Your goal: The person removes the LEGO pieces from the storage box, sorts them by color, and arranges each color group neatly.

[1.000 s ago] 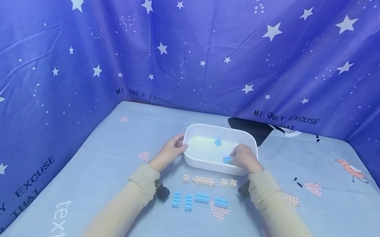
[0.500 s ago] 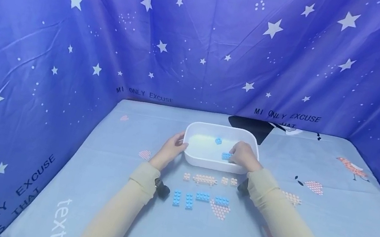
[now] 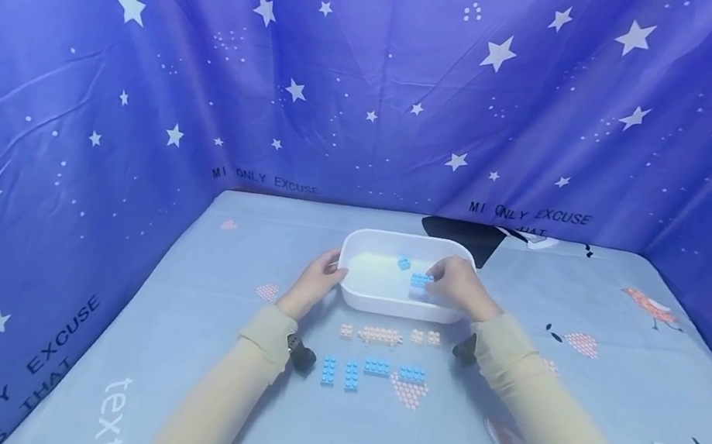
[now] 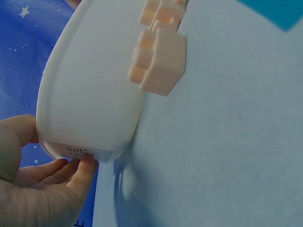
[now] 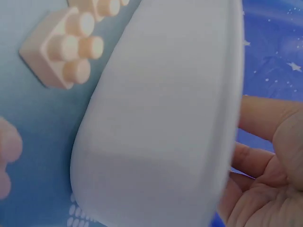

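A white plastic tub (image 3: 398, 308) stands on the bedsheet-like cloth. My left hand (image 3: 316, 278) grips its left end; in the left wrist view the thumb is at the rim and the fingertips press the labelled end wall (image 4: 102, 154). Inside the tub, my right hand (image 3: 455, 279) pinches a blue building block (image 3: 420, 281) with two rows of studs, held above the tub floor. In the right wrist view the tub wall (image 5: 156, 104) hides that block and the fingertips. A second, small blue block (image 3: 404, 263) lies in the tub near its back wall.
In front of the tub runs a row of peach blocks, with a long one (image 3: 380, 334) and small ones (image 3: 346, 331) beside it. Several blue blocks (image 3: 377, 367) lie nearer. A blue star-patterned curtain (image 3: 379, 84) hangs behind and at both sides.
My right hand has raised the blue block from low by the tub's front wall and brought it back and slightly left. The left hand keeps its grip on the tub.
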Motion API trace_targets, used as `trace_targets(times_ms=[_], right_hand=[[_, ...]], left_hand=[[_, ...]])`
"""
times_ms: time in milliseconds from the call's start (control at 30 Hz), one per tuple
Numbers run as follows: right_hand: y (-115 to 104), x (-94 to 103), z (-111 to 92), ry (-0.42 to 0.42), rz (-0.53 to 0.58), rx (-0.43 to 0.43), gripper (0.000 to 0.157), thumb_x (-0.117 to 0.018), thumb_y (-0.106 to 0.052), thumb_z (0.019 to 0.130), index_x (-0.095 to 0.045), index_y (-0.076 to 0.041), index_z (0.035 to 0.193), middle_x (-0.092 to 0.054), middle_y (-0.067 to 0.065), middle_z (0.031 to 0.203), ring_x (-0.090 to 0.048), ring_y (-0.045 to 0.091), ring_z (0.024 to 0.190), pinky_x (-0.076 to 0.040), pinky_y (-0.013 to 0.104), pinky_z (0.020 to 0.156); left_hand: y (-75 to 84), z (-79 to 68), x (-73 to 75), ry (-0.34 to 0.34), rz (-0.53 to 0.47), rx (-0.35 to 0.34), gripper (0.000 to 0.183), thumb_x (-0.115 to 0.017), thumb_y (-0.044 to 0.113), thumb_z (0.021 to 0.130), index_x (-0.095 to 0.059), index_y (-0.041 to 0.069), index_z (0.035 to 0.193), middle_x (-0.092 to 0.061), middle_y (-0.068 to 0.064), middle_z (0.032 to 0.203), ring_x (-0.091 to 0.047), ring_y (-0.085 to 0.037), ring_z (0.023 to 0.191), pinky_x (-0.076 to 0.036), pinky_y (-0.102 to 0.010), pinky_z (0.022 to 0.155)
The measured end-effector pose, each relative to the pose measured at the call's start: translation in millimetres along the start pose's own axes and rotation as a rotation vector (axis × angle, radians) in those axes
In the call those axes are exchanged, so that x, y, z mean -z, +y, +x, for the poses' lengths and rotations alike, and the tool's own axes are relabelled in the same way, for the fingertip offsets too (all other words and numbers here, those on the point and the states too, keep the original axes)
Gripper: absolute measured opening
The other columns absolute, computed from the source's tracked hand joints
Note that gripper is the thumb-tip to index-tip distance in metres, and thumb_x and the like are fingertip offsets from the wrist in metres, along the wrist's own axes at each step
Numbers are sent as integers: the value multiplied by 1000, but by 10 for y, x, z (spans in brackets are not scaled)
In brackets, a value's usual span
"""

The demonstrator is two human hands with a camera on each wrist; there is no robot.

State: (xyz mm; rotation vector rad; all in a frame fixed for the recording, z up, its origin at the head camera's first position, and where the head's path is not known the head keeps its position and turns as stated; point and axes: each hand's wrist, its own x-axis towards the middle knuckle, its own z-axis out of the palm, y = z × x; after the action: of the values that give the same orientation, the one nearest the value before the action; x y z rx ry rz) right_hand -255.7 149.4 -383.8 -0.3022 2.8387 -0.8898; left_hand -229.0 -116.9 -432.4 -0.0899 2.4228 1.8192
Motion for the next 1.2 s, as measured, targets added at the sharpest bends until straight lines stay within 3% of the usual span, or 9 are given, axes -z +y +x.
trace_targets(times_ms=[367,700,900,967,1067,1200], right_hand=[[11,160,-310,75,80,104,31,-73,-15,83,-71,4,109,-71,20,103,-65,29,94,-55,44,87],[113,265,-682,72,150,73,31,-75,-15,81,-72,2,107,-72,17,97,-66,29,94,-56,43,86],[201,197,-922,15,239,4,30,-73,-13,83,-71,-1,110,-72,14,96,-65,29,92,-59,39,77],[234,146,-997,9,243,16,31,-73,-12,82,-71,-1,111,-72,13,95,-65,29,92,-59,39,75],[288,66,-1104,27,195,60,31,-73,-11,81,-71,-3,111,-72,9,94,-64,26,95,-56,40,81],[373,-29,-1247,27,177,56,27,-74,-13,81,-72,-6,107,-72,7,96,-65,23,92,-56,43,85]], left_hand=[[-7,-8,-4,8,17,6,58,-57,23,97,-35,14,150,-37,-12,154,-39,-32,140,-34,-48,116],[9,-2,1,-6,15,7,58,-54,23,98,-32,15,151,-36,-12,155,-38,-32,140,-34,-50,116],[64,-14,12,2,14,6,57,-53,23,99,-32,16,151,-36,-12,155,-37,-32,141,-33,-50,116],[76,-18,15,5,13,3,56,-53,22,99,-32,16,151,-35,-12,155,-37,-33,141,-32,-51,116],[74,-23,11,2,11,8,56,-53,21,99,-32,16,151,-34,-12,156,-36,-33,141,-31,-51,117],[56,-33,-11,-5,3,20,57,-53,21,99,-31,16,152,-33,-11,156,-36,-32,142,-31,-51,117]])
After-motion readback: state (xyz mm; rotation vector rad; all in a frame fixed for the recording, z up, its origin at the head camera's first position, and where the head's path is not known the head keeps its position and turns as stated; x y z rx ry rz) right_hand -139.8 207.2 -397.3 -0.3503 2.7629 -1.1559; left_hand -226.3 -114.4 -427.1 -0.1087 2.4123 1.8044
